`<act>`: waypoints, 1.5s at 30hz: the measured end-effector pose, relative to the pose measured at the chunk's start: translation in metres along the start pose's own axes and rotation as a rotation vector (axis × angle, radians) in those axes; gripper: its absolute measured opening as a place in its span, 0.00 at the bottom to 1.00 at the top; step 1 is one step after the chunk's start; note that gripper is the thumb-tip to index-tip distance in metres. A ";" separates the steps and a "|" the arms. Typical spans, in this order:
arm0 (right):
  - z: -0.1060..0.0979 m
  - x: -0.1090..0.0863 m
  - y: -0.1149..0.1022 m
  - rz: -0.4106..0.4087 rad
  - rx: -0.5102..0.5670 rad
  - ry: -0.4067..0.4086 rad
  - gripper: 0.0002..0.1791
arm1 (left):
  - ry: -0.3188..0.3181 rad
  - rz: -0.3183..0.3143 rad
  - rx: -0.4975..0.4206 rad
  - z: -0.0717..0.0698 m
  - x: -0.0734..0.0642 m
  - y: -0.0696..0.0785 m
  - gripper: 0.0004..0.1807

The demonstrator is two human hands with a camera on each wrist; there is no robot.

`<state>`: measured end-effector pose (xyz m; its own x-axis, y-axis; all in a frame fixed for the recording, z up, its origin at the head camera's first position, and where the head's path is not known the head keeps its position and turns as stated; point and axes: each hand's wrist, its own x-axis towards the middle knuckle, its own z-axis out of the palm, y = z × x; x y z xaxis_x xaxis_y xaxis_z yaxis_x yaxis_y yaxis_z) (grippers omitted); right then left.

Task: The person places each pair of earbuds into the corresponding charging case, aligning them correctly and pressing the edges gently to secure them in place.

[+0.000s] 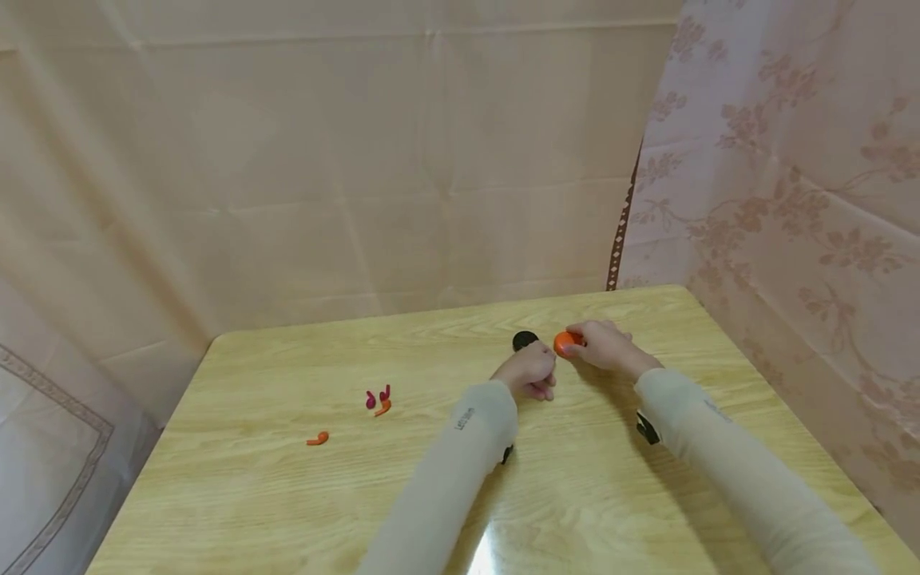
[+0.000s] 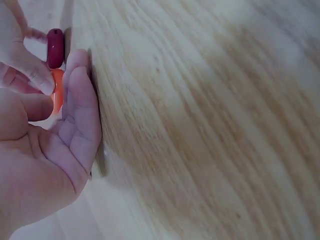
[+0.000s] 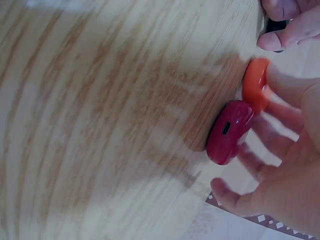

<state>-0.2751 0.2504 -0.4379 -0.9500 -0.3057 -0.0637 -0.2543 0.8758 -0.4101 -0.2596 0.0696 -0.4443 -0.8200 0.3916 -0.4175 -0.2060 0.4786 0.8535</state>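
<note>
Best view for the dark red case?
Right wrist: the dark red case appears large, with its slot facing the camera. The left wrist view shows it smaller, near the upper left corner; in the head view I can't make it out.

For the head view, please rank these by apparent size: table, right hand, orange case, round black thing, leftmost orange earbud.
1. Table
2. Right hand
3. Orange case and round black thing: too alike to rank, each partly hidden by a hand
4. Leftmost orange earbud
</note>
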 end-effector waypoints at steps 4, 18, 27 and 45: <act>0.001 -0.002 -0.001 -0.045 0.060 0.004 0.26 | 0.050 -0.025 0.020 0.003 0.002 0.001 0.20; 0.002 -0.002 -0.001 -0.140 0.134 -0.022 0.26 | 0.119 -0.072 0.118 0.008 0.012 0.001 0.24; 0.004 -0.001 -0.002 -0.097 0.078 -0.019 0.25 | 0.136 -0.075 0.134 0.008 0.012 0.000 0.25; 0.000 -0.005 -0.003 -0.210 0.072 0.061 0.22 | 0.130 0.057 0.176 0.004 -0.003 -0.004 0.20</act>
<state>-0.2700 0.2493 -0.4364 -0.8875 -0.4531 0.0844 -0.4360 0.7659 -0.4727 -0.2543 0.0698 -0.4478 -0.8920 0.3229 -0.3163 -0.0700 0.5926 0.8024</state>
